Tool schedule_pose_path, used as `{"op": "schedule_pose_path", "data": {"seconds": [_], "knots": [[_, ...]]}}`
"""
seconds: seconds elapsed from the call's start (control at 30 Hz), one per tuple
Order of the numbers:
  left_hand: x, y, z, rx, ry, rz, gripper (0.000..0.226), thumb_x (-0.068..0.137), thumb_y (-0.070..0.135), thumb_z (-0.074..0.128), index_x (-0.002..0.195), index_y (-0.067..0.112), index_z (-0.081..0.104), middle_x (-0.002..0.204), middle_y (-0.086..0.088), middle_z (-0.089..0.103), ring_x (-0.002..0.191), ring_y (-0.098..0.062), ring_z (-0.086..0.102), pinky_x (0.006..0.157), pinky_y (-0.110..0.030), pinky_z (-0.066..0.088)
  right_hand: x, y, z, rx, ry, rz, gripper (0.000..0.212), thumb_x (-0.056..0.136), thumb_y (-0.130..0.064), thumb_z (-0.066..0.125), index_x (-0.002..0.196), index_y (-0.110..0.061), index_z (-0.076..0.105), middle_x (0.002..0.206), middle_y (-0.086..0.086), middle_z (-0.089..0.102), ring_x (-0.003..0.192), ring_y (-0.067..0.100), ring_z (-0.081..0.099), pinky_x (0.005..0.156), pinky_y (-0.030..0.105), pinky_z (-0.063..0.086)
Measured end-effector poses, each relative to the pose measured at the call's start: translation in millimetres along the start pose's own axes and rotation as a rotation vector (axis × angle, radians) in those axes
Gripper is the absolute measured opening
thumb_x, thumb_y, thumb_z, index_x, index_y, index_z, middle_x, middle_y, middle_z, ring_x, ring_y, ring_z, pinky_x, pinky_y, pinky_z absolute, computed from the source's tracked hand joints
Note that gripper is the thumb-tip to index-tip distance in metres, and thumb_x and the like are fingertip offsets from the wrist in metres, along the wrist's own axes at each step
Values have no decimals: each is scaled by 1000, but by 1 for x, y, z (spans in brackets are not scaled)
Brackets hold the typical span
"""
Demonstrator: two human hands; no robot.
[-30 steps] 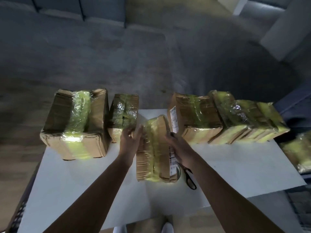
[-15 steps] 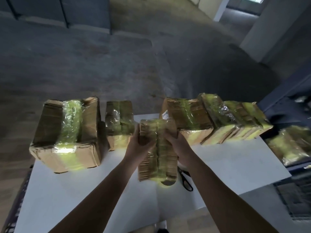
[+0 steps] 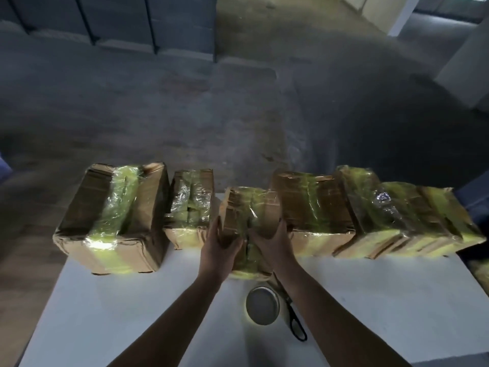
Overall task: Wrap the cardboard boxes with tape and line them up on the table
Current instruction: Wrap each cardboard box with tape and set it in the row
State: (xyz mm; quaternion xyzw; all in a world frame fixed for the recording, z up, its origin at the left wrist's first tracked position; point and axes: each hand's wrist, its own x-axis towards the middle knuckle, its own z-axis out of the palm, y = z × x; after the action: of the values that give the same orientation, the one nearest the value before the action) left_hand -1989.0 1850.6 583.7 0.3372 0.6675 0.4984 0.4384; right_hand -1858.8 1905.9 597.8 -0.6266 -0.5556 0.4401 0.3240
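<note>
Forward between the lined-up boxes [image 3: 315, 207] we slid the taped box [image 3: 250, 207], nearly aligned, left hand [image 3: 218, 245] and right hand [image 3: 272, 241] clasping it.

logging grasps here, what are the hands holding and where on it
The middle taped box, by its near end: left hand on its left side, right hand on its right side.
</note>
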Motion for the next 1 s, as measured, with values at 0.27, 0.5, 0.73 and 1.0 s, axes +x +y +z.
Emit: {"op": "schedule_pose_path", "data": {"seconds": [0.27,0.5,0.73,1.0], "knots": [[1,-12,19,14,2,-63,76,79,24,78,142,36,38,116,9,63,100,-16,63,69,-22,53,35,6,4,-28,-4,61,67,78,-34,79,131,-16,44,104,-7,54,98,16,54,82,23,35],[29,-17,22,-32,175,-223,52,87,18,69,135,19,49,108,-5,65,82,-21,66,56,-33,59,20,32,18,78,-241,211,76,69,-48,83,130,-22,47,117,-5,63,106,21,62,79,38,58],[17,-40,25,263,9,-101,91,62,23,91,137,13,41,121,-5,60,108,-23,58,91,-43,51,41,45,11,123,-403,417,75,79,-42,76,137,-15,37,129,6,54,107,24,61,79,44,59],[23,-41,18,449,117,49,68,64,11,86,119,0,47,110,-10,50,97,-29,51,74,-36,44,25,65,10,-37,-394,104,76,59,-39,90,117,-10,49,91,8,70,67,20,70,63,44,61]]}}
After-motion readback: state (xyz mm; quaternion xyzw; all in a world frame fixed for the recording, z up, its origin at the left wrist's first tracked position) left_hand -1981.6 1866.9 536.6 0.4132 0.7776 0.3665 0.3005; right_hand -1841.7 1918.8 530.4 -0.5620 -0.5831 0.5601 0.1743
